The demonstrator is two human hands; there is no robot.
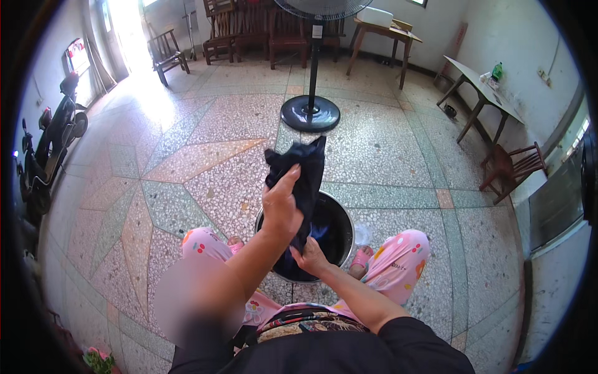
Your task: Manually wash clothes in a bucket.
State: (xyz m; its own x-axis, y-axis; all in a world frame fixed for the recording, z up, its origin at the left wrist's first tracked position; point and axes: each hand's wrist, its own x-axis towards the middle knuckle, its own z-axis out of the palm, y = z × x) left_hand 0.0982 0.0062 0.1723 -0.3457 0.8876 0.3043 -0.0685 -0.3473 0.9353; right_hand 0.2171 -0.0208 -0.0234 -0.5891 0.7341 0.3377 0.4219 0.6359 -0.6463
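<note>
Gripping the black cloth [309, 177] higher up, the left hand [281, 209] had its fingers tightly curled; to its right, the right hand [311, 257] closed its fingers around a lower part. Both held it over the round basin [352, 238], probably so it was stretched, off the floor [386, 156].
</note>
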